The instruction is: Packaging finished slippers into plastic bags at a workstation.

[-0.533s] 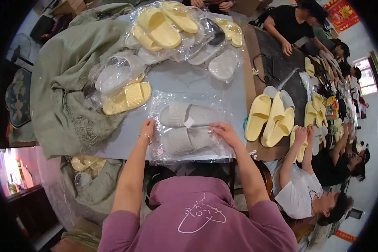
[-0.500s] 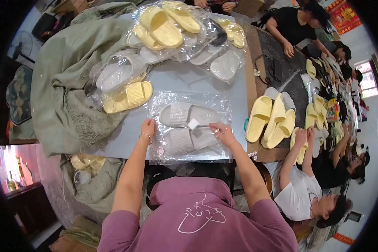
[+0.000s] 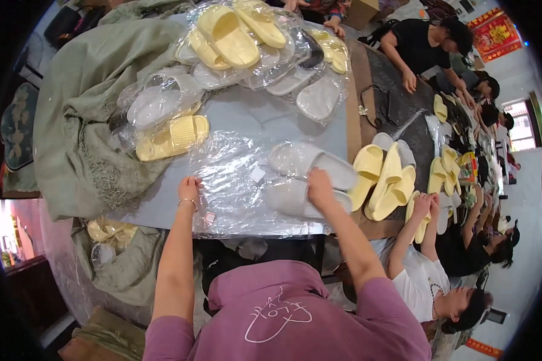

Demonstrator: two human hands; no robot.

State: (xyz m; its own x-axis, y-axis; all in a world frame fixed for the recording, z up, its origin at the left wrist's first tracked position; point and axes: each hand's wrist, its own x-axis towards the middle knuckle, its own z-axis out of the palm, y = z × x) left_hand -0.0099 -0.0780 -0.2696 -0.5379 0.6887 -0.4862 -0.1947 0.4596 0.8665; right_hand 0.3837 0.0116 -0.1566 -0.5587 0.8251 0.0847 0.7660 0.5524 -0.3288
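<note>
A pair of grey slippers (image 3: 289, 157) lies side by side near the right edge of the table, slightly blurred. My right hand (image 3: 321, 189) is closed on them where their inner edges meet. Left of the slippers, a clear plastic bag (image 3: 232, 186) is spread on the table, wrinkled and shiny. My left hand (image 3: 190, 190) pinches its left edge. A small white tag (image 3: 257, 174) shows on the bag, and a red-edged label (image 3: 209, 218) lies by its lower left corner. Whether the slippers' toe ends are still inside the bag I cannot tell.
Bagged yellow slippers (image 3: 229, 39) and grey ones are piled at the back. Green sacking (image 3: 72, 108) covers the left side. Loose yellow slippers (image 3: 382, 183) stand on the dark table at right, where a co-worker in white (image 3: 418, 271) handles slippers.
The grey slippers have moved right in my right hand, leaving most of the bag flat. My left hand has shifted left with the bag's edge.
</note>
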